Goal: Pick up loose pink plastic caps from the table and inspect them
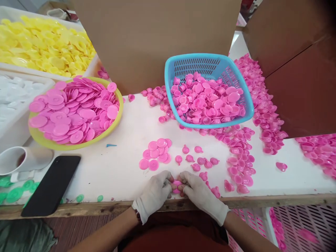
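Both of my hands wear white gloves and meet at the table's front edge. My left hand [154, 193] and my right hand [201, 194] pinch the same small pink plastic piece [176, 186] between their fingertips. Just beyond them lie a small pile of pink flat discs [156, 155] and several loose pink cups [195, 162]. A blue basket [170, 70] full of pink cups sits farther back. A yellow bowl [42, 140] heaped with pink discs stands at the left.
A black phone [51, 184] and a white cup [15, 160] lie at the front left, with green discs [15, 192] near them. Bins of yellow discs [44, 45] and white parts [13, 94] stand at far left. Cardboard walls [147, 38] back the table. Pink cups [262, 101] trail to the right.
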`<action>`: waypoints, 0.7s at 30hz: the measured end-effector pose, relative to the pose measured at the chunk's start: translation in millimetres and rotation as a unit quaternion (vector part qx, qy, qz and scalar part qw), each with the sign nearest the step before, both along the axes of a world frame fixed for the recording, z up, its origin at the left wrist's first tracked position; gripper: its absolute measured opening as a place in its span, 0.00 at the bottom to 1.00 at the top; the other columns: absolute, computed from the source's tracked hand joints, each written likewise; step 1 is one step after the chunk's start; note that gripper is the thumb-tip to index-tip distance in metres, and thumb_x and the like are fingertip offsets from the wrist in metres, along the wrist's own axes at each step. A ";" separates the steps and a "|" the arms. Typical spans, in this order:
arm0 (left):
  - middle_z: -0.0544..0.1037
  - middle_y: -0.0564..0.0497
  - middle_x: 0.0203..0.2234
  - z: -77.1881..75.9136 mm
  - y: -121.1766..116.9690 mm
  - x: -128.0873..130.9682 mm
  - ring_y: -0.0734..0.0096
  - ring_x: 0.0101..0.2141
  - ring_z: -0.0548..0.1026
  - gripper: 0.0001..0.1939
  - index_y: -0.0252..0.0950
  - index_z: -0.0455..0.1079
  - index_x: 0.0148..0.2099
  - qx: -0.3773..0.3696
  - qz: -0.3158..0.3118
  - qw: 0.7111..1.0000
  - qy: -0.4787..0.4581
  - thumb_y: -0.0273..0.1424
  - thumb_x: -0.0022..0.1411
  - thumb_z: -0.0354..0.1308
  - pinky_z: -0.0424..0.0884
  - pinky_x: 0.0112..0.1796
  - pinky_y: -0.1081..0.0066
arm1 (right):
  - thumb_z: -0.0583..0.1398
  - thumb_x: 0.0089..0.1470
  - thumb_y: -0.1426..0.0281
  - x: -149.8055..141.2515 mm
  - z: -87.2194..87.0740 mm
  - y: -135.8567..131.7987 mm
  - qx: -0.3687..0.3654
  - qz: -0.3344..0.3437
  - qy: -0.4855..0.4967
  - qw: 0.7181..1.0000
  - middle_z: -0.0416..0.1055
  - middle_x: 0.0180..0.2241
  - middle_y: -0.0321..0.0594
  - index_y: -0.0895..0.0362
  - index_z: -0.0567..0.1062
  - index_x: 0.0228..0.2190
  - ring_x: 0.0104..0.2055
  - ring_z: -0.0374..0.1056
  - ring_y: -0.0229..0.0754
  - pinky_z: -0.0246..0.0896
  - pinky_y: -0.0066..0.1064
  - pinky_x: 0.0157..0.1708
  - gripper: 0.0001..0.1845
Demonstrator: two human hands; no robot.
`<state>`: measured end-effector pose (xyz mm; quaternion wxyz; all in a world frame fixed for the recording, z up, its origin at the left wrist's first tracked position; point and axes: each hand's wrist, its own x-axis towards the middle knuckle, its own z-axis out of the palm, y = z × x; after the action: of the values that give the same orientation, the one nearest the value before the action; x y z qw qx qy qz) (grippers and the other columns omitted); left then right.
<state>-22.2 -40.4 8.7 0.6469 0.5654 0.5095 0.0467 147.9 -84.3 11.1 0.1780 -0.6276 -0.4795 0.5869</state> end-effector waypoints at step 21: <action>0.71 0.55 0.23 0.8 20.8 0.7 0.75 0.25 0.67 0.06 0.37 0.63 0.33 -0.007 -0.070 0.998 -0.001 0.23 0.53 0.47 0.64 0.28 0.75 | 0.52 0.47 0.79 5.5 -3.3 15.4 -0.062 0.039 0.007 0.997 0.65 0.25 0.30 0.55 0.64 0.29 0.26 0.64 0.34 0.55 0.23 0.25 0.08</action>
<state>-21.5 -19.7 9.5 0.6528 0.5954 0.4683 -0.0017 153.4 -68.9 7.8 0.1188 -0.6139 -0.4653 0.6265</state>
